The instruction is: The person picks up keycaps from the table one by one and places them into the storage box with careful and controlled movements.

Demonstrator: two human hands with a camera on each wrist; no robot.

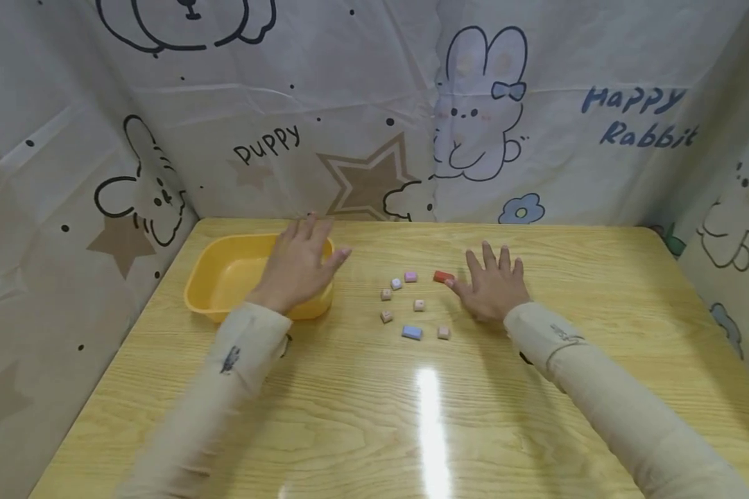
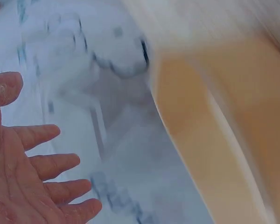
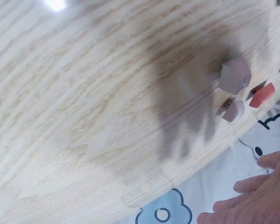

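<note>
My left hand (image 1: 296, 267) is over the right part of a yellow plastic basin (image 1: 198, 305), fingers spread and holding nothing. The left wrist view shows its palm and straight fingers (image 2: 56, 165). On the right, my other hand (image 1: 494, 287) is spread palm down, its thumb tip right at a red keycap (image 1: 442, 276). Several small keycaps lie scattered between the hands. Among them are a blue one (image 1: 412, 333) nearer the body, a purple one (image 1: 410, 277), a white one (image 1: 396, 283) and pale pink ones (image 1: 419, 305).
A light wood-grain table (image 1: 349, 416) carries everything, with a bright light reflection near the front. Patterned cloth (image 1: 362, 104) with cartoon animals hangs along the back and both sides. The basin stands at the table's left back.
</note>
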